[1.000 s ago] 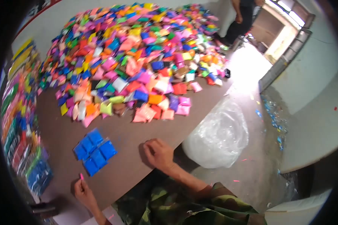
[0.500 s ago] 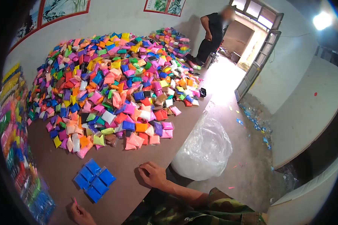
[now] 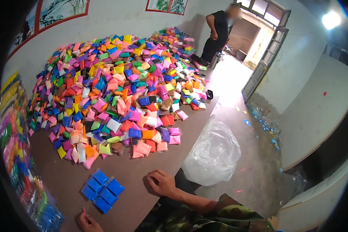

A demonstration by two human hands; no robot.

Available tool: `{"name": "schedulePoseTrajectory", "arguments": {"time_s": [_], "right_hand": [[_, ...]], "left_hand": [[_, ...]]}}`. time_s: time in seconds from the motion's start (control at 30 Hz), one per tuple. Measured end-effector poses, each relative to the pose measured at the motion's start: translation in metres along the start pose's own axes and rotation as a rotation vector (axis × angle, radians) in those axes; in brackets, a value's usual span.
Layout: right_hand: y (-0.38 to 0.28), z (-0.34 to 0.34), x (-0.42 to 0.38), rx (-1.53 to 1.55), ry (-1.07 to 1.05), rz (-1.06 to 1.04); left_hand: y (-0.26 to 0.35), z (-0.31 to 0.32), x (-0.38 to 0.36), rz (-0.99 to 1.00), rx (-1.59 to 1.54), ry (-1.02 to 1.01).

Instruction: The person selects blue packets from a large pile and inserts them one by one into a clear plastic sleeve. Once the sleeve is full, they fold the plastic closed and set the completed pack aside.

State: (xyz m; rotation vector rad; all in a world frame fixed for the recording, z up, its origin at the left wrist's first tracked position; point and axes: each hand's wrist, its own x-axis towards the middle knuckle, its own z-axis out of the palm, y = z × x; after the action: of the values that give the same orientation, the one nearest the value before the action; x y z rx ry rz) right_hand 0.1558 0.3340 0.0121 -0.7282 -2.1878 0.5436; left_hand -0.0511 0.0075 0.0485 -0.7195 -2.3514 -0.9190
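Observation:
Several flat blue packets (image 3: 103, 190) lie joined in a small block on the brown table (image 3: 131, 174). To the lower left of them is my left hand (image 3: 89, 223), partly cut off by the bottom edge of the view. Its fingers are curled, with a thin pinkish tip sticking up from them that I cannot make out. My right hand (image 3: 162, 183) rests near the table's right edge, to the right of the blue packets and apart from them. Its fingers are loosely curled in, and nothing shows in them.
A large heap of colourful small packets (image 3: 116, 89) covers the back of the table. Bundles of coloured packages (image 3: 23, 154) line the left side. A clear plastic bag (image 3: 212, 154) bulges beside the right edge. Another person (image 3: 216, 34) is near the open door (image 3: 265, 63).
The view has shifted slightly, so the table, packets and both hands appear a little lower and to the right. The blue packets keep their arrangement. My right hand stays curled on the table.

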Motion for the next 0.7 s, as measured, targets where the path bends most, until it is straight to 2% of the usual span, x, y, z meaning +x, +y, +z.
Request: {"name": "schedulePoseTrajectory", "arguments": {"time_s": [0.53,0.6,0.67,0.7], "right_hand": [[0.004,-0.01,0.004,0.104,-0.05,-0.034],[0.003,-0.009,0.002,0.119,-0.05,-0.02],[0.0,-0.013,0.004,0.108,-0.065,0.006],[0.002,-0.013,0.004,0.107,-0.048,-0.022]], "left_hand": [[0.003,0.009,-0.011,-0.202,0.033,-0.039],[-0.009,0.012,-0.016,-0.208,0.073,-0.079],[-0.057,0.033,-0.033,-0.147,0.042,-0.025],[-0.062,0.034,-0.032,-0.112,0.021,-0.002]]}}
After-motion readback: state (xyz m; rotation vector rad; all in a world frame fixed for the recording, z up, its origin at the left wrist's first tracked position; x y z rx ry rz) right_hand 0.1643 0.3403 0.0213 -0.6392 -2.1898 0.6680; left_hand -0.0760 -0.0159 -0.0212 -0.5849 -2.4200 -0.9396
